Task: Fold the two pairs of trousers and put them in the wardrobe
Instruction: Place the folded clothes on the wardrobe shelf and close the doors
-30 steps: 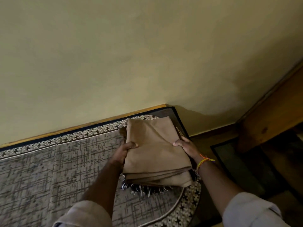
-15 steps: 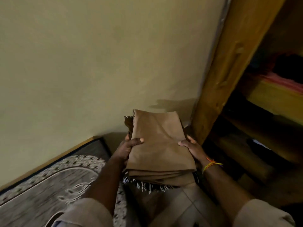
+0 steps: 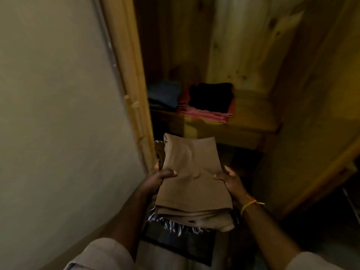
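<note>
A folded pair of brown trousers lies flat on top of a darker folded garment with a frayed white fringe showing at the near edge. My left hand grips the stack's left side and my right hand grips its right side, thumbs on top. I hold the stack in the air in front of the open wooden wardrobe. Its shelf lies just beyond and above the stack.
On the shelf lie a folded blue garment and a black garment on top of pink cloth. A plain wall runs along the left. The wardrobe's open door stands at the right. A dark mat lies on the floor below.
The view has swung right from the rug and wall to the open wardrobe. Both hands kept hold of the stack and carried it toward the shelf.
</note>
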